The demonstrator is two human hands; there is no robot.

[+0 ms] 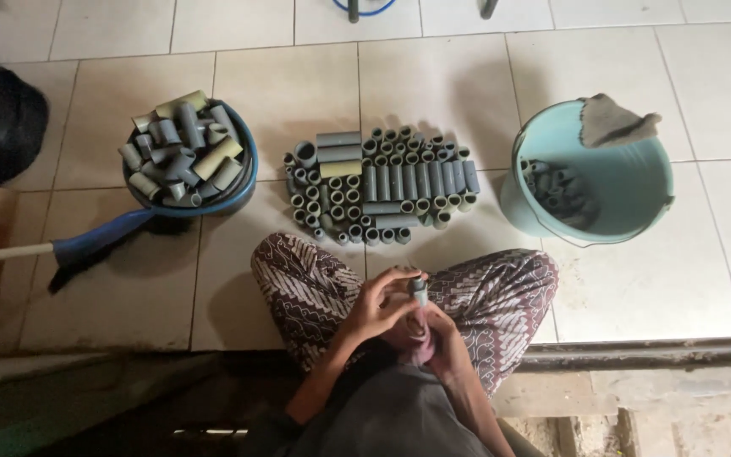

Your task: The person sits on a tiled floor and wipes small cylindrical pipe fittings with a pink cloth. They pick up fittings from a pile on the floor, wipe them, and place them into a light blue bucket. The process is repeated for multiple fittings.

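Hands working one piece | left hand (376, 306) and right hand (438, 337) are pinching short grey pipe section (418, 292) over lap | sorted pipe rows (382, 186) ahead, teal bucket (628, 182) right | next move likely calling for steady grip.

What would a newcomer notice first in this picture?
First, the block of grey pipe pieces arranged on the tiled floor, in front of the person's knees. To its left a blue basin is heaped with more pipe pieces, and to its right a teal bucket holds a few, with a grey rag on its rim. Below, the left hand and right hand grip one pipe piece together.
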